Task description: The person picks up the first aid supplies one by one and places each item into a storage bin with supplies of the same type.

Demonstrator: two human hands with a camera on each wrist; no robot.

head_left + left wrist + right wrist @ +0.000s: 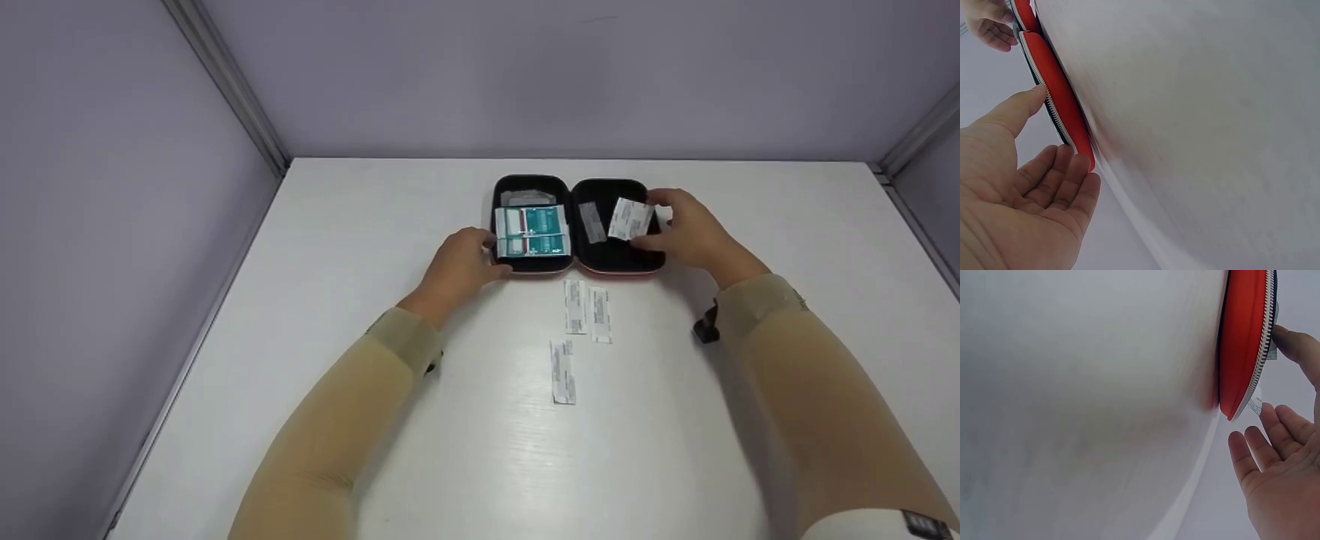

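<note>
An unfolded zip case (577, 259), black inside and red outside, lies near the back of the table. My left hand (459, 262) grips its front left corner, thumb against the zip (1058, 112) and fingers curled at the end. Teal and white packets (546, 232) fill that half, with a clear packet (529, 198) behind. Over the right half, my right hand (694, 229) holds a white printed packet (628, 219) by its edges between thumb and fingers. A greyish strip packet (592, 223) lies beside it. Part of the white packet (1255, 402) shows past the rim by my fingertips.
Three narrow white printed packets lie in front of the case: one on the left (575, 307), another beside it (601, 315), and the third nearer me (562, 373). Pale panels (555, 82) stand behind the table (360, 202) and at its sides.
</note>
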